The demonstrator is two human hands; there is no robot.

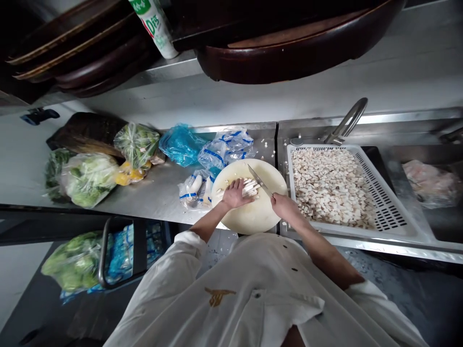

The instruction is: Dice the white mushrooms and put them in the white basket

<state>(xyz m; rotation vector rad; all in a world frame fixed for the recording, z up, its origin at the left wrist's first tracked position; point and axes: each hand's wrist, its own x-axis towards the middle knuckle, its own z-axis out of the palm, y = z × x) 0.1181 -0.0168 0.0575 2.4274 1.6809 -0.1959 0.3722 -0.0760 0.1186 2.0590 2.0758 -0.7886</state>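
Stainless steel worktop (152, 188) runs along the wall, with a round cutting board (249, 219) at its front edge, beside the sink. Pale strips (251, 187) lie together near the middle of the board. The left hand (234, 194) rests on them, its fingers extended rather than clenched; the right hand (282, 206) has its fingers closed round the handle of a knife (259, 179), whose blade slants over the strips' right ends.

As I judge it, the main risk is a cut: the 2 hands work close together, and fingers laid out straight leave their tips exposed if the blade strays left. Loose strips could also roll or fan out under a flat palm, giving uneven pieces. If the board is damp underneath, it might slide, being so near the edge. Crumbs (266, 144) scattered behind suggest bits escape easily. On the right, the white basket (388, 193) holds a broad heap of diced pieces (329, 188), which a careless elbow could spill
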